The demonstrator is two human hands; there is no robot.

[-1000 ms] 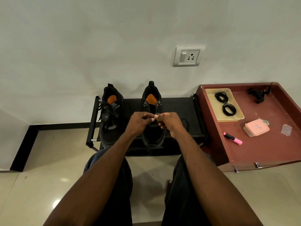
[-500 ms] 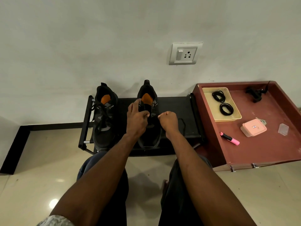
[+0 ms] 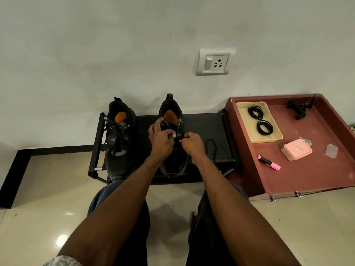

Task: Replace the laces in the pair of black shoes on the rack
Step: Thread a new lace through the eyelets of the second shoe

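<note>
Black rack (image 3: 203,129) set against grey wall (image 3: 96,54), tiled floor (image 3: 38,217) near. Right shoe (image 3: 172,150) is gripped by left hand (image 3: 161,141); lace (image 3: 211,146) is pinched by right hand (image 3: 190,144).

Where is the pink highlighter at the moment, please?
In the head view, the pink highlighter lies on the right, on the red-brown tray, just left of the pink box and below the yellow basket.
</note>
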